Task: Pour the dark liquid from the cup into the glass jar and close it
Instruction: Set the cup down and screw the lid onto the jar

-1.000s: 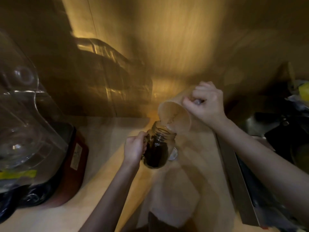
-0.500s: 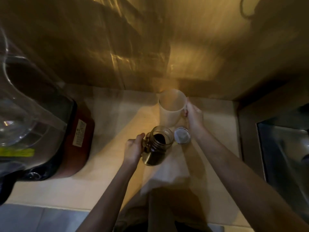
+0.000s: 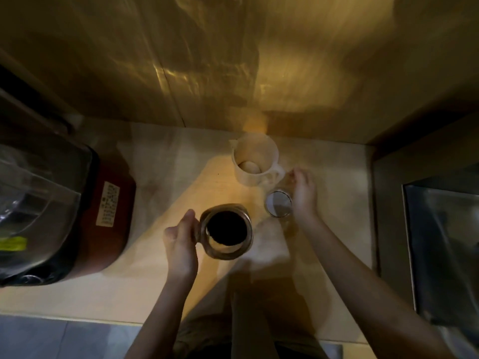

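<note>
A glass jar [image 3: 226, 232] with dark liquid inside stands open on the pale counter [image 3: 166, 172]. My left hand [image 3: 181, 242] grips its handle on the left side. The white plastic cup [image 3: 255, 158] stands upright behind the jar, with no dark liquid showing inside it. A round metal lid [image 3: 278, 204] lies flat on the counter between cup and jar, to the right. My right hand [image 3: 303, 194] rests beside the lid, fingers touching its right edge; I cannot tell if it grips it.
A red and black appliance with a clear lid [image 3: 59, 211] fills the left of the counter. A steel sink [image 3: 443, 242] lies at the right. The wall [image 3: 233, 60] rises close behind the cup. The counter's front edge runs near my body.
The cup went from tilted over the jar to standing upright on the counter. My right hand let go of it and moved down to the lid. The left hand stayed on the jar.
</note>
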{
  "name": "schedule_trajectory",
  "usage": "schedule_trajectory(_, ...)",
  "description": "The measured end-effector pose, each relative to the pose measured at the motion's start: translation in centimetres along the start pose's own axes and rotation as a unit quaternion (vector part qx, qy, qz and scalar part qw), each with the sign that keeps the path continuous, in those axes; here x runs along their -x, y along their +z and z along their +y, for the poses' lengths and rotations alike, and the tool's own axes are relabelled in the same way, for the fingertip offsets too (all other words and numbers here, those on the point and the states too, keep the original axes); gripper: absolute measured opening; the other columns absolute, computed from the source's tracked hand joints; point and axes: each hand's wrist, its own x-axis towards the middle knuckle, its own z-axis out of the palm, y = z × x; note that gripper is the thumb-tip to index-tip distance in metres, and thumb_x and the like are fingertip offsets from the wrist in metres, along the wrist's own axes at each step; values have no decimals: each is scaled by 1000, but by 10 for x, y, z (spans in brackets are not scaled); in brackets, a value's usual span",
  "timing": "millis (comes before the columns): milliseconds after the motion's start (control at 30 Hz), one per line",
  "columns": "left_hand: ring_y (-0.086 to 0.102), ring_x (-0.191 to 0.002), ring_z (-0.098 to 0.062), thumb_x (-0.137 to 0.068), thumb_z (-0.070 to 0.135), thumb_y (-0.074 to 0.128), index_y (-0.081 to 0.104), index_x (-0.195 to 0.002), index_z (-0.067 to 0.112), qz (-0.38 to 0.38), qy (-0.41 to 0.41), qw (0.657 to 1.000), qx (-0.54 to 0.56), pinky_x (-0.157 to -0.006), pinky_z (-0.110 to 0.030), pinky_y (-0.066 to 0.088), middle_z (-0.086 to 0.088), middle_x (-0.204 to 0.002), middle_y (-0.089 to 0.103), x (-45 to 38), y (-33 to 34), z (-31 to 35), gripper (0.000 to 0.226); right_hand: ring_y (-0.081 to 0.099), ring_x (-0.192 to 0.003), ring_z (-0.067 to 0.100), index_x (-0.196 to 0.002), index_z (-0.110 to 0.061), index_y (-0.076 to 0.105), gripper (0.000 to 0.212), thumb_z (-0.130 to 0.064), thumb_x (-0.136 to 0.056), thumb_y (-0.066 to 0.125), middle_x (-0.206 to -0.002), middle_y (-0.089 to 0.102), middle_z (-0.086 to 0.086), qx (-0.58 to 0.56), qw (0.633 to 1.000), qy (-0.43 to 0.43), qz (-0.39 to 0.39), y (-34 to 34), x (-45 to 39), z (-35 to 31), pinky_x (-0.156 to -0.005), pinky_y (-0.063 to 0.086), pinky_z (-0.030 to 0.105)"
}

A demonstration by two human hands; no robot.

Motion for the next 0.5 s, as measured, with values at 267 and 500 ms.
schedule_trajectory(267,40,-48,-10,-87,30,49,42,-46,12,9,-18,997,-77,-56,-27,36,2,-43,41,-4,21,-15,45,31,-126,33,-133,-10,38,77,-30,-70,76,-135,40,15,368,912,-123,-136,-11,11,33,-105,24,38)
schedule_trajectory(500,34,-38,-2,-85,32,52,39,-45,16,21,-88,992,-88,-57,-32,32,10,-35,36,-13,28,-38,45,35,-120,33,-136,-10,32,78,-41,-75,70,-132,42,16,507,835,-169,-136,-14,25,44,-102,28,38)
